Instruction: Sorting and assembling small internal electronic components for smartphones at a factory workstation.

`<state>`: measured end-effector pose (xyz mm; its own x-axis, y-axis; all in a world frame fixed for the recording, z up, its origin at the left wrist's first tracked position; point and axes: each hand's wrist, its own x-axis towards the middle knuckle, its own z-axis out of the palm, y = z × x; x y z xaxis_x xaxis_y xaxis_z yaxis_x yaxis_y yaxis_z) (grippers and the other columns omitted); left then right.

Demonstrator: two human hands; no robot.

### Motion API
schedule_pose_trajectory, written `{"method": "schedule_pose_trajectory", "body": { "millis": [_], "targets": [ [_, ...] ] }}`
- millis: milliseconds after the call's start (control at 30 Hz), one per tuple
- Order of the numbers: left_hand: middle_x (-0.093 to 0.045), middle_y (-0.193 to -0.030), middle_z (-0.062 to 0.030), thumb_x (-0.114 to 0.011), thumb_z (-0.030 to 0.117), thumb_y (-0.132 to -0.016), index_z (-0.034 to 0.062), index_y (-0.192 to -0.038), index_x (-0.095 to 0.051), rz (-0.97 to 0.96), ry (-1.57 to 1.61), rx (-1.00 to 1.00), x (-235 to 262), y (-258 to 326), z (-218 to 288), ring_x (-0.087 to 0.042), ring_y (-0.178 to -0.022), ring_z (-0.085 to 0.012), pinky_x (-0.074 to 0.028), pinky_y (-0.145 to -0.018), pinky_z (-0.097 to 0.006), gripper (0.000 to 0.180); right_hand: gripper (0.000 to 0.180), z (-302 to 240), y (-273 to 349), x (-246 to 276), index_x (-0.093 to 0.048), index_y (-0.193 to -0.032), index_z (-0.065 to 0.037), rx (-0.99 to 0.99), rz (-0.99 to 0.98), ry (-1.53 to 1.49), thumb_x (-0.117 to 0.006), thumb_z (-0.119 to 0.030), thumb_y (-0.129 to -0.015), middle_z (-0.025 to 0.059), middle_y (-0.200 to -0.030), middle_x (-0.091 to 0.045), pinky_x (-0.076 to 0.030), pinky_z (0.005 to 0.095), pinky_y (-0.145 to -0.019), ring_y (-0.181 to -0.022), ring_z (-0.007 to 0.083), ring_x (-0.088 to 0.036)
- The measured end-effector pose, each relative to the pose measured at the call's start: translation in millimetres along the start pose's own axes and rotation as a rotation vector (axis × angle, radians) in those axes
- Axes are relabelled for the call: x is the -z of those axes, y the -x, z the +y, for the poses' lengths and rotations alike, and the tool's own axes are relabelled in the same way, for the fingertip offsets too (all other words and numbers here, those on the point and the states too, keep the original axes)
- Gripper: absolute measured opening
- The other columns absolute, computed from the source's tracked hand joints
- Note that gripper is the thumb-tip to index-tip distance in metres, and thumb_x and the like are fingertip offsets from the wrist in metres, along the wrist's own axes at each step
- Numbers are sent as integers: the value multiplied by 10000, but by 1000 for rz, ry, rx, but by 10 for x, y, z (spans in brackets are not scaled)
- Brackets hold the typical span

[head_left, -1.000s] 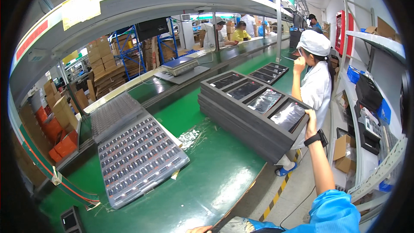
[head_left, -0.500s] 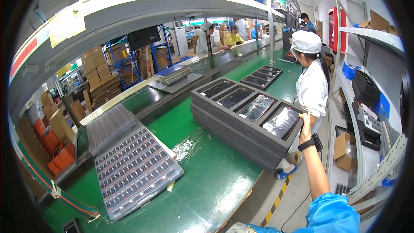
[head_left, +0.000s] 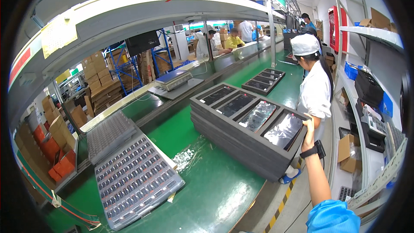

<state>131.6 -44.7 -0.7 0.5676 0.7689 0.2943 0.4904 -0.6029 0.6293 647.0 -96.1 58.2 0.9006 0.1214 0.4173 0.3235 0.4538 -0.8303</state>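
Note:
My right hand (head_left: 308, 134), with a black band on its wrist, grips the right-hand edge of a black foam tray (head_left: 276, 143). This tray tops a tall stack of similar black trays (head_left: 233, 151) on the green table. Flat dark screen-like panels lie in its compartments; the nearest panel (head_left: 283, 131) and the one beside it (head_left: 258, 116) have shiny clear film over them. My fingers curl over the rim near the nearest panel, and the fingertips are partly hidden. My left hand is out of view.
A clear plastic tray of small dark parts (head_left: 136, 177) lies left on the green table (head_left: 207, 190), beside another plastic tray (head_left: 110, 136). Beyond the stack sits a smaller black tray (head_left: 264, 80). A co-worker in white (head_left: 314, 88) stands close at right, before shelving (head_left: 364, 146).
The view has shifted slightly. My right hand stays on the tray's edge, a little lower in the picture. The co-worker's head has tipped further down.

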Motion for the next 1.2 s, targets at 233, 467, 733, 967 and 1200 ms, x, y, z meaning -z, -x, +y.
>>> {"method": "schedule_pose_trajectory", "body": {
  "millis": [233, 467, 733, 967, 1200],
  "targets": [
    [-694, -976, -146, -605, 126, -917, 67, -1030, -705, -33, -9, -49, 23, -51, 38, -635, -893, -355, -493, -785, -422, 162, 369, 504, -466, 447, -575, -1186, -18, 188, -34, 147, -483, -296, -962, 0, -907, -540, -371, 284, -950, -943, 133, -513],
    [-683, -982, -147, -605, 124, -913, 66, -1043, -694, 13, 17, -90, 24, 5, -50, -627, -882, -363, -488, -768, -435, 168, 367, 278, -782, 668, -505, -1183, 1, -40, -165, 420, -530, -224, -894, 104, -1034, -533, -405, 331, -949, -1008, 202, -522],
    [-642, -881, -141, -626, 131, -894, 68, -996, -674, 145, -42, -162, 20, 79, -123, -600, -795, -364, -480, -701, -439, 129, 345, -1119, 325, -1489, -650, -1124, -25, 902, -783, 1182, -605, -175, -817, 166, -1039, -668, -500, 439, -858, -945, 310, -656],
    [-622, -895, -141, -619, 148, -899, 71, -1000, -664, 149, -52, -186, -14, 75, -129, -589, -803, -364, -473, -679, -448, 135, 426, 6, 208, -2813, -639, -1230, -163, 816, -974, 1456, -613, -214, -808, 207, -1217, -572, -402, 508, -990, -1131, 372, -561],
    [-625, -919, -157, -615, 162, -904, 71, -999, -662, 109, 17, -137, 11, 130, -151, -590, -852, -377, -477, -712, -453, 139, 443, 776, 21, -3470, -605, -1316, -183, 874, -977, 1671, -565, -207, -876, 178, -1530, -364, -269, 554, -1142, -1354, 384, -399]
  ]
}}
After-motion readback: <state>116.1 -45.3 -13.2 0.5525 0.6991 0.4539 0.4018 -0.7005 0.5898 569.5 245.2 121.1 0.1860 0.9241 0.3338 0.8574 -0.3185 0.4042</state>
